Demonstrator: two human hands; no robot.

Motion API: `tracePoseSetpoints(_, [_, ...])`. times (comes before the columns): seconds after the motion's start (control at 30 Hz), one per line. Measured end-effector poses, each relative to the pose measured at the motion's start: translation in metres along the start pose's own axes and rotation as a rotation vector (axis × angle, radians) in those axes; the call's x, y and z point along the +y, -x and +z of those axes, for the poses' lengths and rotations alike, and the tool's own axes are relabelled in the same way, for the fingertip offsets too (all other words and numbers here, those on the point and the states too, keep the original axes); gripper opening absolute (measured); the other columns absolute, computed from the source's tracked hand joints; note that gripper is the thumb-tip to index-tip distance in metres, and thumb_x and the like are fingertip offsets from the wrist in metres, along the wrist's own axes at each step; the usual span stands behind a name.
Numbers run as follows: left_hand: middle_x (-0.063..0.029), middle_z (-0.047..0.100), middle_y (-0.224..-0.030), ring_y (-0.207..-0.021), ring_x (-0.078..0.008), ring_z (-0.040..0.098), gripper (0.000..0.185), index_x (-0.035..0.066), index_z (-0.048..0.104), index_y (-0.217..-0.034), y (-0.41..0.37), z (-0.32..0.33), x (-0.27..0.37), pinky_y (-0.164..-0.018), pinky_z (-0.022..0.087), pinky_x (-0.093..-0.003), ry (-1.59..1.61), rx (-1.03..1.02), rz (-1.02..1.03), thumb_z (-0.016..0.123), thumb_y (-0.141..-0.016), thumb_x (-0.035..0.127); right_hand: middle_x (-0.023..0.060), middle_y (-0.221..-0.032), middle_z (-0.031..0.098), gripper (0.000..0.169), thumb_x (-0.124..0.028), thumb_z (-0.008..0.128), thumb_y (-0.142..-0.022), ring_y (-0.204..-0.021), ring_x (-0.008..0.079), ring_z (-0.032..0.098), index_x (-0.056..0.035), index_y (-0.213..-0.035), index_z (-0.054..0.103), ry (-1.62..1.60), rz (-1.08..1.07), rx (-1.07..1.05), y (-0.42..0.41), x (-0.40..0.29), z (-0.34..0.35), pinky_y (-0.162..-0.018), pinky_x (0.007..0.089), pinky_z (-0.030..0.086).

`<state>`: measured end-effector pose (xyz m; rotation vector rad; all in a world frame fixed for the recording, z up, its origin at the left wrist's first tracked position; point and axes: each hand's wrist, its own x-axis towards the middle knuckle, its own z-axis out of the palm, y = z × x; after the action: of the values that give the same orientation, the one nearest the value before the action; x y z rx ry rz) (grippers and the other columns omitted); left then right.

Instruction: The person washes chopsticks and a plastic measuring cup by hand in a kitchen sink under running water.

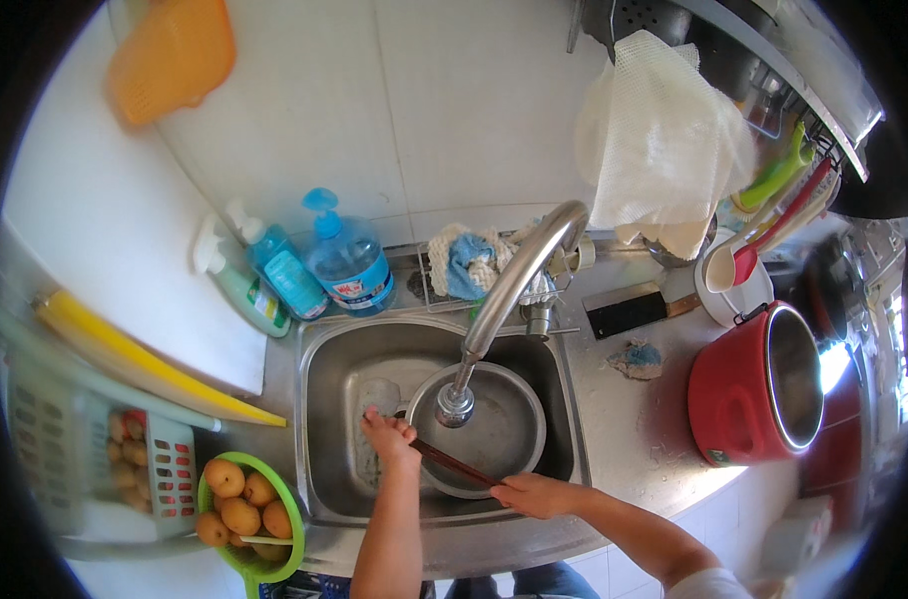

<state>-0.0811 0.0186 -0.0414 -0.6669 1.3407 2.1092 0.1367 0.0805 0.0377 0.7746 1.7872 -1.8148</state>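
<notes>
Over the sink, a bundle of dark reddish-brown sticks that look like chopsticks [455,463] spans the gap between both hands. My left hand [391,439] is closed around the left end, and my right hand [535,495] grips the right end. Beneath them, a round stainless steel basin [510,419] sits in the right part of the steel sink [334,389]. A curved metal faucet [515,281] reaches over the basin, its spray head [454,408] just above and between my hands. Wet, whitish foam or residue [379,393] lies on the sink floor near my left hand.
Soap bottles [349,262] and a wire rack with cloths [469,262] line the back. At right are a cleaver [633,311], a scrubbing cloth [637,359] and a red pot [731,397]. A green colander of round brown fruit [298,524] stands at left.
</notes>
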Motion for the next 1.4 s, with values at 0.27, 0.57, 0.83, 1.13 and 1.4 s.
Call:
tracePoseSetpoints(0.27, [-0.0049, 0.047, -0.078, -0.064, -0.0147, 0.049, 0.015, 0.012, 0.041, -0.095, -0.03, -0.029, -0.007, -0.059, 0.042, -0.027, 0.102, -0.138, -0.07, 0.032, -0.088, 0.023, -0.0036, -0.055, 0.03, 0.03, -0.034, 0.033, -0.089, -0.041, 0.0069, 0.025, -0.0072, -0.083, 0.045, -0.216, 0.11, -0.12, 0.015, -0.001, -0.008, -0.036, 0.021, 0.022])
tracePoseSetpoints(0.57, [-0.0089, 0.055, -0.09, -0.086, -0.0174, 0.053, 0.022, 0.008, 0.046, -0.095, 0.012, -0.014, -0.036, -0.076, 0.045, -0.0325, 0.135, -0.233, -0.065, 0.033, -0.09, 0.025, -0.0004, -0.045, 0.032, 0.039, -0.038, 0.035, -0.088, -0.031, 0.009, 0.028, -0.0014, -0.076, 0.046, -0.24, 0.171, 0.003, -0.018, -0.015, 0.006, -0.029, 0.0246, 0.023])
tracePoseSetpoints(0.83, [-0.0116, 0.053, -0.102, -0.095, -0.0199, 0.052, 0.028, 0.001, 0.044, -0.104, 0.062, -0.018, -0.047, -0.08, 0.044, -0.0348, 0.008, -0.554, -0.326, 0.045, -0.086, 0.022, 0.0018, -0.055, 0.039, 0.028, -0.028, 0.041, -0.087, -0.04, 0.0091, 0.036, -0.0004, -0.086, 0.048, -0.489, 0.033, -0.09, -0.052, -0.001, -0.004, -0.034, 0.0227, 0.028])
tracePoseSetpoints(1.13, [-0.0042, 0.052, -0.073, -0.065, -0.0126, 0.05, 0.025, 0.004, 0.048, -0.088, 0.03, -0.019, -0.034, -0.068, 0.046, -0.0267, 0.093, -0.356, -0.196, 0.042, -0.087, 0.028, 0.0051, -0.07, 0.05, 0.024, -0.017, 0.039, -0.087, -0.055, 0.01, 0.046, -0.0017, -0.106, 0.043, -0.475, -0.002, -0.22, -0.023, -0.006, 0.0, -0.048, 0.022, 0.039])
tracePoseSetpoints(1.4, [-0.0031, 0.049, -0.069, -0.057, -0.0099, 0.044, 0.022, 0.007, 0.046, -0.08, -0.001, -0.018, -0.02, -0.056, 0.042, -0.0217, 0.223, -0.223, -0.103, 0.037, -0.089, 0.024, 0.0113, -0.088, 0.056, 0.029, -0.02, 0.043, -0.086, -0.069, 0.0147, 0.055, 0.0004, -0.107, 0.044, -0.421, -0.044, -0.308, 0.0, 0.013, -0.035, -0.06, 0.0253, 0.047])
